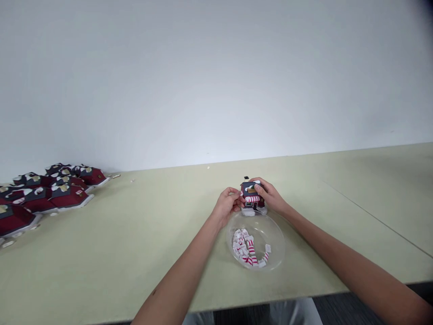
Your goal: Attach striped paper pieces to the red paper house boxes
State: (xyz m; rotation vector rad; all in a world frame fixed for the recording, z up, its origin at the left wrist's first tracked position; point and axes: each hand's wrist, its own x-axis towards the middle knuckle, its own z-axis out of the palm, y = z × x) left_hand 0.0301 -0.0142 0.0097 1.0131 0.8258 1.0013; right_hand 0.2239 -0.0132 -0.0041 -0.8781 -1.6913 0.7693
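Pale wall [216,81] at back, lt. green surface [135,253] running up to it, thin seam on R side. L hand [227,205]: fingers nearly closed at the L side of a small house [249,194], looks like they pinch a sm. striped bit [241,193]; can't tell if it's fixed on yet. R hand [270,195]: curled round house's R side, thumb on roof, firm hold. House is upright, approx. mid-surface, between far & near edges. Front awning [252,199], red/wht stripes, is on. Just nearer the near edge: clear bowl [278,239] w/ many loose striped & wht pcs [241,243]; can't tell if house base touches its rim. Well off L, from far edge toward near: group of similar houses [69,196], some w/ striped parts on. Progress, my est.: this house partly done, L-side bit in hand, plenty of pcs left in bowl.
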